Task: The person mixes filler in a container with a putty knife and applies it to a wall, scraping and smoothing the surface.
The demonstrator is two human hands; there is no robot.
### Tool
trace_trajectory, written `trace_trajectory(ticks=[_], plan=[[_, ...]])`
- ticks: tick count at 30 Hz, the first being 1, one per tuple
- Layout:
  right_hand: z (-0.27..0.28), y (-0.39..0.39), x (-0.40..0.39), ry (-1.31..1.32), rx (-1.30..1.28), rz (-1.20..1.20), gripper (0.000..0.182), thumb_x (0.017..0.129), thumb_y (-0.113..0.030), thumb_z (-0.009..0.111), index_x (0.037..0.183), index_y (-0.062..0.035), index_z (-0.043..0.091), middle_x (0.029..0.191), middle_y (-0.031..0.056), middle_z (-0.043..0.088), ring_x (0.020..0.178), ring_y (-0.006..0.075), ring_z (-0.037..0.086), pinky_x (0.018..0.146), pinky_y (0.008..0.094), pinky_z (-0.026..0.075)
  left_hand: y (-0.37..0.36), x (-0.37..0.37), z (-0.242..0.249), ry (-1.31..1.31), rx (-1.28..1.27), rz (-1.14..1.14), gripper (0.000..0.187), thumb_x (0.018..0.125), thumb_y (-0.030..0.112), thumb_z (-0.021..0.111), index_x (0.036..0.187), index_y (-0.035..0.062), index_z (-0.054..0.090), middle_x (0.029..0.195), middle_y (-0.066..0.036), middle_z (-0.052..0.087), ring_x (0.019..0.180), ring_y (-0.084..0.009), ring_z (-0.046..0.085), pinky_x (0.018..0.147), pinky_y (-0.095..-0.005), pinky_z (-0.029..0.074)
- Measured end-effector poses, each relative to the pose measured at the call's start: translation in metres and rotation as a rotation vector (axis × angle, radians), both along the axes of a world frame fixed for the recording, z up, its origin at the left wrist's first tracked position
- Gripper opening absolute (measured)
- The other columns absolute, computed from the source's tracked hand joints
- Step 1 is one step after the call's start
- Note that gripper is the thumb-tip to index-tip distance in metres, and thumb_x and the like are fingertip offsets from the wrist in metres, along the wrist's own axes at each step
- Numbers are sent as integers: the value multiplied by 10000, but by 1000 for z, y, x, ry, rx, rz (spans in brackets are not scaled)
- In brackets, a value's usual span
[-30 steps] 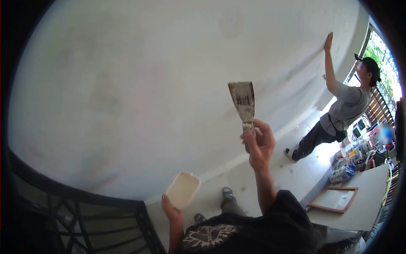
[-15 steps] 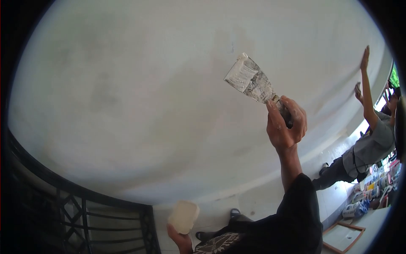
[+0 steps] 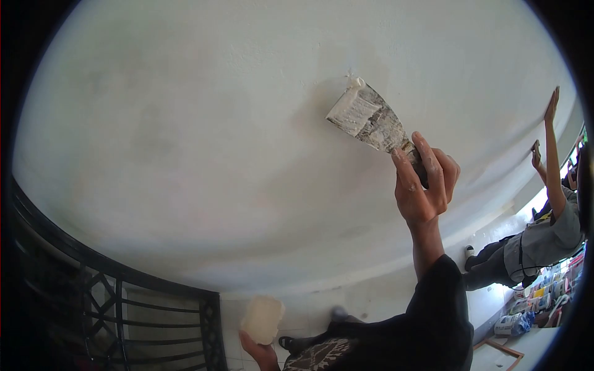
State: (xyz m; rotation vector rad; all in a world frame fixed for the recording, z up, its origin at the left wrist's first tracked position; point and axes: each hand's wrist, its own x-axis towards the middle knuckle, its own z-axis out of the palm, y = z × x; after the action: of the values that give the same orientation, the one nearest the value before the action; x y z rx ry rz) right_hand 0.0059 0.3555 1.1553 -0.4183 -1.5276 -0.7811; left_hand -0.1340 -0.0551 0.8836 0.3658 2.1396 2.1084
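Note:
My right hand (image 3: 424, 191) is closed round the handle of a putty knife (image 3: 374, 117). Its wide blade is smeared with white and grey filler, with a thicker dab at the upper corner of its edge. That edge lies right by the pale wall (image 3: 204, 123), close to a small mark. Low in the view, my left hand (image 3: 263, 353) grips a cream-white, rounded rectangular piece (image 3: 263, 319) by its lower end; its exact kind does not show.
A black metal railing (image 3: 158, 321) stands at lower left. On the right, another person (image 3: 541, 247) in grey reaches both hands up to the wall. Behind them are many jumbled items (image 3: 544, 294), and a wooden frame (image 3: 501, 355) lies nearby. Pale floor tiles (image 3: 371, 297) run along the wall.
The putty knife's blade has come closer to the wall, and my right hand has shifted slightly right. The other person appears farther right and lower. My left hand keeps its hold.

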Motion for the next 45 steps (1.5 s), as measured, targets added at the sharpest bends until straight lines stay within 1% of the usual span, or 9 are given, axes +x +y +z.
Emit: trace_trajectory(ticks=[2, 15, 17, 21, 30, 33, 36, 41, 45], plan=[[-1, 1, 0, 12, 1, -12, 306, 736, -122, 812, 997, -262, 733, 1140, 28, 700, 870, 156, 604, 761, 307, 429, -5, -2, -5, -90, -70, -108, 589, 1031, 495, 358, 1365, 19, 452, 1322, -145, 545, 1218, -275, 545, 1021, -409, 438], [1, 3, 8, -32, -20, -39, 295, 726, -117, 804, 971, -270, 740, 1107, -21, 695, 872, 134, 568, 767, 308, 429, 6, 3, 5, -82, -60, -85, 595, 1029, 495, 367, 1362, 9, 449, 1318, -154, 546, 1221, -275, 537, 1029, -418, 423], [0, 2, 6, -37, -31, -45, 290, 723, -109, 800, 964, -260, 742, 1103, -16, 693, 887, 141, 581, 769, 311, 443, 10, 1, 0, 163, -65, -2, 411, 943, 255, 620, 1182, -66, 528, 1051, -187, 609, 993, -312, 617, 861, -412, 475], [10, 3, 2, -31, 19, 65, 290, 722, -69, 785, 972, -210, 749, 1087, 42, 692, 897, 183, 645, 733, 320, 500, 2, -1, -6, 254, -138, -9, 415, 950, 267, 603, 1176, -73, 531, 1049, -199, 608, 992, -340, 616, 864, -428, 469], [7, -3, 0, 5, -25, 123, 328, 709, -13, 757, 993, -177, 759, 1078, 85, 689, 876, 195, 663, 712, 308, 519, 7, 2, -12, -167, 218, 102, 408, 961, 253, 580, 1195, -77, 529, 1076, -205, 602, 1012, -351, 605, 865, -434, 465], [5, -12, -8, 12, -45, 128, 334, 706, -8, 759, 995, -174, 762, 1087, 84, 684, 886, 195, 658, 709, 301, 514, 6, -2, -12, 270, -113, -8, 393, 968, 235, 567, 1203, -77, 526, 1083, -203, 598, 1016, -332, 606, 870, -419, 473], [3, -12, -16, 24, -84, 136, 345, 704, -3, 762, 1008, -167, 762, 1092, 86, 671, 889, 199, 650, 708, 298, 512, 12, 0, -4, -278, 346, 92, 395, 975, 247, 564, 1201, -75, 528, 1080, -202, 599, 1008, -316, 608, 862, -405, 479], [1, -15, -19, 51, -141, 176, 368, 699, 7, 762, 1033, -148, 756, 1071, 96, 640, 880, 217, 640, 720, 315, 518, 4, 1, -4, 195, -72, -16, 408, 973, 277, 575, 1181, -71, 535, 1049, -183, 600, 992, -294, 613, 847, -402, 480], [-5, -29, -22, 45, -253, 220, 361, 716, 25, 762, 1046, -119, 742, 1052, 107, 629, 872, 237, 635, 679, 322, 528, 7, 2, -2, 191, -39, -10, 401, 973, 266, 575, 1183, -72, 533, 1042, -172, 598, 997, -283, 611, 853, -396, 481]])
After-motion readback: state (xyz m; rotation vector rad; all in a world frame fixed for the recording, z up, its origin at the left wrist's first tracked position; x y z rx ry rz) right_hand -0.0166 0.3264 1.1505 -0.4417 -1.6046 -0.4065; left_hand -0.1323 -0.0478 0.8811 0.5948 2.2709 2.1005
